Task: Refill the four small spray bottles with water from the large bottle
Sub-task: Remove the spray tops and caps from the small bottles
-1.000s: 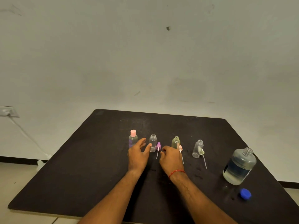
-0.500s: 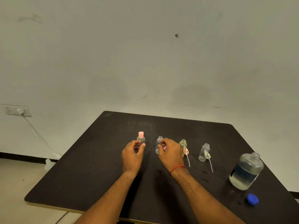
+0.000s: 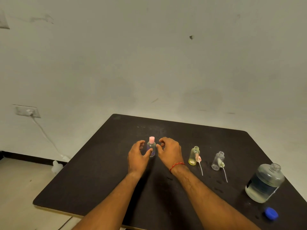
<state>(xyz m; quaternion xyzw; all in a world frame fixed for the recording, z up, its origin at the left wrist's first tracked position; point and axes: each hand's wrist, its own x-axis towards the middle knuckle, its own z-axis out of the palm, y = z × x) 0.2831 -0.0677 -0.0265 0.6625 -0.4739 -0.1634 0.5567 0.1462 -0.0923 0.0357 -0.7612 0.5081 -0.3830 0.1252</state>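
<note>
A small clear bottle with a pink cap [image 3: 152, 146] stands upright on the black table [image 3: 191, 135]. My left hand [image 3: 137, 156] curls around its left side, thumb against its front. My right hand [image 3: 171, 151] is just right of it, fingers curled and thumb pointing at it, with nothing visible in it; a second small bottle is hidden behind this hand. An open yellowish bottle [image 3: 194, 156] has a pink sprayer head [image 3: 198, 158] lying beside it. An open clear bottle [image 3: 218, 161] has a pale sprayer head [image 3: 222, 164] beside it. The large bottle [image 3: 264, 183] stands uncapped, partly filled.
A blue cap [image 3: 271, 213] lies near the table's front right edge. Wet spots mark the table near the sprayer tubes. A wall socket [image 3: 27, 111] with a white cable is at the left, above a tiled floor.
Both hands have shifted left from the second and third bottles to the pink-capped bottle. My left hand now wraps it, and my right hand now covers the second bottle.
</note>
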